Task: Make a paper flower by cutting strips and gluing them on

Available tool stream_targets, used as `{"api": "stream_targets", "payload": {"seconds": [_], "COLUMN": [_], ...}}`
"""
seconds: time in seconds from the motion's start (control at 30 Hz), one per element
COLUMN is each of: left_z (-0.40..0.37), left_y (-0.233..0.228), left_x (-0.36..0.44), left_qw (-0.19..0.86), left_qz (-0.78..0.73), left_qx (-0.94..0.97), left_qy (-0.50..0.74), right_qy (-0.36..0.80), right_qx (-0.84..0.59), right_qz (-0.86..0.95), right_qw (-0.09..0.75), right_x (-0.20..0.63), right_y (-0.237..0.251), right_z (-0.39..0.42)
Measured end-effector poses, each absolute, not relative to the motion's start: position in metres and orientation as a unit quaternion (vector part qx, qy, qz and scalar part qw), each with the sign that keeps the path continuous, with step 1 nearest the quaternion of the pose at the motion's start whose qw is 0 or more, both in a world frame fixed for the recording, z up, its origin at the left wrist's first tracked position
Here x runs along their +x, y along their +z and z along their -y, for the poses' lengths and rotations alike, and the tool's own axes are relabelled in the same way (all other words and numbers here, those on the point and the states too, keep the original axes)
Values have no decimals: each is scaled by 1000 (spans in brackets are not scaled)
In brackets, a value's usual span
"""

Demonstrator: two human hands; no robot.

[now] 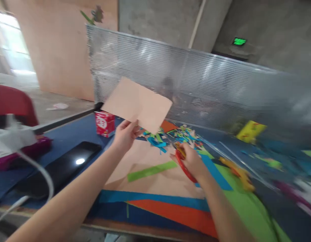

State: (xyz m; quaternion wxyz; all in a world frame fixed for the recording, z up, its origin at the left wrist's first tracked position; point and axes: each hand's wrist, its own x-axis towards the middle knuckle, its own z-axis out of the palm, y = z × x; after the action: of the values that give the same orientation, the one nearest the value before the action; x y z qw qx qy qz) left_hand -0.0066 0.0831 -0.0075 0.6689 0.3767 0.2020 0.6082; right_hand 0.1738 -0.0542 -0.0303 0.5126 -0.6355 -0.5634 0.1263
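Left hand (125,134) holding tan paper (137,105), right hand (190,160) gripping scissors (183,161)

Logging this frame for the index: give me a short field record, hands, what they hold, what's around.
left hand: holds a tan paper sheet by its lower edge, raised above the table
right hand: grips red scissors, low over the table
table: blue top, tan, green, orange and blue paper sheets
scraps: pile of coloured cuttings behind the hands
left side: black tablet, red box
back: metal mesh panel
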Motion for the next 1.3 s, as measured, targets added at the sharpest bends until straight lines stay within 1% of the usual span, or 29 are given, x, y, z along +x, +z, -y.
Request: {"api": "stream_targets", "payload": {"seconds": [0.1,0.23,0.43,0.97,1.17,1.3], "left_z": [-79,-72,-65,-62,-63,-63], "left_y": [-7,-11,-20,-31,-35,-32], "left_x": [-1,10,17,23,24,25], "left_qw": [650,654,657,633,630,621], "left_qz": [-192,-203,-242,-242,-264,-256], "left_qx": [401,438,468,532,549,544], "left_qy": [616,583,539,507,481,502], "right_qy": [144,148,189,218,225,211], "right_qx": [-626,-621,-568,-507,-497,-507], "right_qz": [518,484,456,420,396,360], "right_qw": [565,598,659,720,738,754], "right_x": [180,191,191,193,189,191], "right_y": [-36,-41,-33,-31,-27,-25], "right_z": [44,31,33,30,30,30]}}
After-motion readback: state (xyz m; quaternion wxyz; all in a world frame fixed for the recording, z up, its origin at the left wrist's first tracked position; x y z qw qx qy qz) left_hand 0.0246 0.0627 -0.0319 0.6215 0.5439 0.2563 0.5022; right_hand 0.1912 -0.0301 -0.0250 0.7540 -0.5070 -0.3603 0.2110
